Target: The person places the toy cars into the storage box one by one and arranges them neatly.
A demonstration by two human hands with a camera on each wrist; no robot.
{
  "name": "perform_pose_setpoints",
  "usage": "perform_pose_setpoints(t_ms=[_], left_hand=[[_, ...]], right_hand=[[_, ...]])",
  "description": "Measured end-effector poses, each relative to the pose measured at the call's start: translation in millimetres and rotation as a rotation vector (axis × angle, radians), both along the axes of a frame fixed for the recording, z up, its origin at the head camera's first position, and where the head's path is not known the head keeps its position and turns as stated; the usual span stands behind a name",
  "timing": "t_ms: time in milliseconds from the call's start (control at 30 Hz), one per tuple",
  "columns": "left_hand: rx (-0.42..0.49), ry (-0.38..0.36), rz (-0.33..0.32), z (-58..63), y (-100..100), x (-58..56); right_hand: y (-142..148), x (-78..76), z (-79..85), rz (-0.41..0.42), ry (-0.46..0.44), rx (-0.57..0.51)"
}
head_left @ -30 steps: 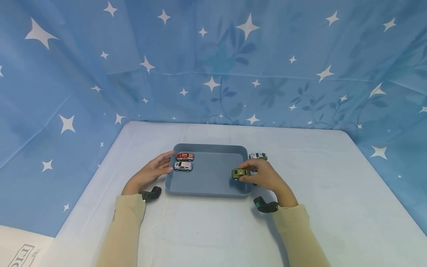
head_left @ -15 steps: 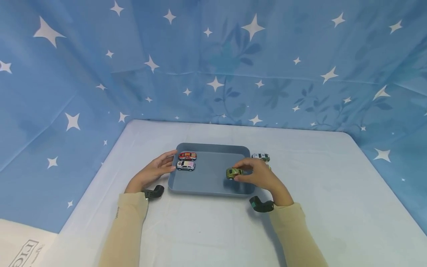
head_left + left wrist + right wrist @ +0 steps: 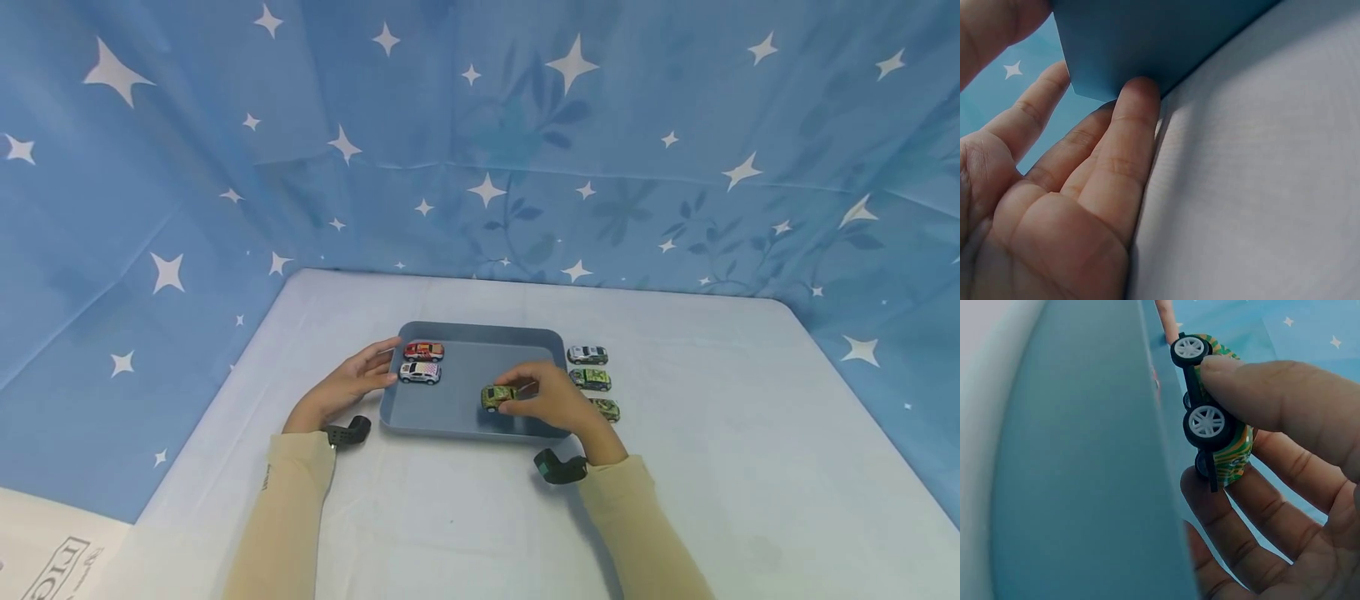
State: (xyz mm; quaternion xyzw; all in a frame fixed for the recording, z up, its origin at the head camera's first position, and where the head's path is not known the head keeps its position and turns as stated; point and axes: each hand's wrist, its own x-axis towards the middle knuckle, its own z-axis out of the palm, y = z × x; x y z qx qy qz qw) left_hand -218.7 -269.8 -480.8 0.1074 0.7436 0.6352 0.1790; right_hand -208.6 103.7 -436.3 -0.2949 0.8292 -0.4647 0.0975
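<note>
In the head view, the green car (image 3: 492, 398) is showing over the tray (image 3: 450, 412), a little toward 4 o'clock from its middle. The right hand (image 3: 546, 400) is pinching it between thumb and fingers, and the left hand (image 3: 341, 387) is resting fingertips on the tray's 9 o'clock wall, its fingers lying apart and fairly straight. The car is wearing wavy green and orange stripes over a black base, with white spoked wheels in black tyres. Inside the tray, the red car (image 3: 423, 352) is sitting toward 10 o'clock, with the white car (image 3: 421, 372) just beside it at 9. On the counter (image 3: 450, 517), a silver car (image 3: 587, 355) and two camouflage cars (image 3: 592, 380) are lining up outside the 3 o'clock side; the right hand is covering part of the nearest one. Fingers are hiding one end of the held car, and whether its wheels are touching the tray floor I cannot tell. The right wrist view is blurring the tray's rim; the left wrist view is cutting off the thumb toward 10 o'clock.
</note>
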Motion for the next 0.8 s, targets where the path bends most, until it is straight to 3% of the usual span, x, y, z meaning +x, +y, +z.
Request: perform_pose_setpoints(t_ms=[800], left_hand=[[0.003,0.011,-0.005,0.4,-0.2,-0.2]], right_hand=[[-42.5,2.3,-14.0,-0.116,-0.051,-0.027]])
